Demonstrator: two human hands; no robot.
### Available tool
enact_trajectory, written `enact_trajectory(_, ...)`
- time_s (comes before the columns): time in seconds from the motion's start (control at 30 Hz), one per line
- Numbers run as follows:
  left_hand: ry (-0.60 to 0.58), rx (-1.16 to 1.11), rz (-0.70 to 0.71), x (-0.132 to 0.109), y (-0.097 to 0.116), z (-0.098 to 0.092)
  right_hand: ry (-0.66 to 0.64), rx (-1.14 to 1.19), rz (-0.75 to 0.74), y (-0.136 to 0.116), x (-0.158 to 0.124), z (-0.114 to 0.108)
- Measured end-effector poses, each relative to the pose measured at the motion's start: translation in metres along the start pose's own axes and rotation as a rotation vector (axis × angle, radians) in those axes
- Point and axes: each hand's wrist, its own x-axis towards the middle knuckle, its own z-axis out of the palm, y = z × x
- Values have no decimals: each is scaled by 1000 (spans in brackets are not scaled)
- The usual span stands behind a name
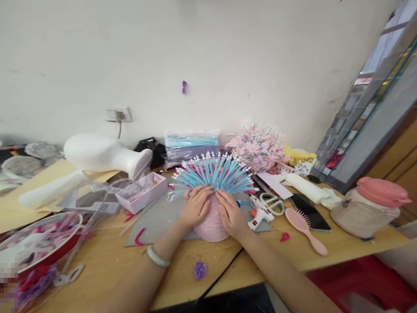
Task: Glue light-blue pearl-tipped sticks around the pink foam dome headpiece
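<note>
A fan of light-blue pipe cleaners [208, 174] with white beads at the tips spreads up from a pink ribbed dome [211, 226] in the middle of the table. My left hand [197, 206] curves over the dome's left side, its fingertips closed against the base of the blue stems. From the right, my right hand [230, 213] presses its fingers on the same base, close beside the left fingertips. What lies under the fingertips is hidden. Behind the fan some deep-pink parts show. A grey mat [153, 217] lies beneath the dome.
Right of the dome are a white glue gun [260, 215], scissors [273, 203], a pink hairbrush [304, 226], a dark phone [311, 211] and a pink-lidded jug [368, 213]. On the left are a lilac box [141, 193], a white mannequin head [97, 152] and a red-sided basin [55, 250].
</note>
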Motion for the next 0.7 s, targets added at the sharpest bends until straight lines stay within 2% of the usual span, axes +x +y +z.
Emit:
enact_trajectory(0.13,33,11,-32,0,0,-2,15,6,5,0,0,0)
enact_trajectory(0.3,-67,49,48,16,3,-9,7,-8,7,0,0,1)
enact_trajectory(0.4,-78,84,48,29,9,-10,16,-10,12,1,-1,3)
enact_trajectory(0.53,-10,148,17,38,18,-5,30,-13,17,2,-2,4)
enact_trajectory(0.7,67,186,-88,34,26,-3,19,-3,10,1,-2,3)
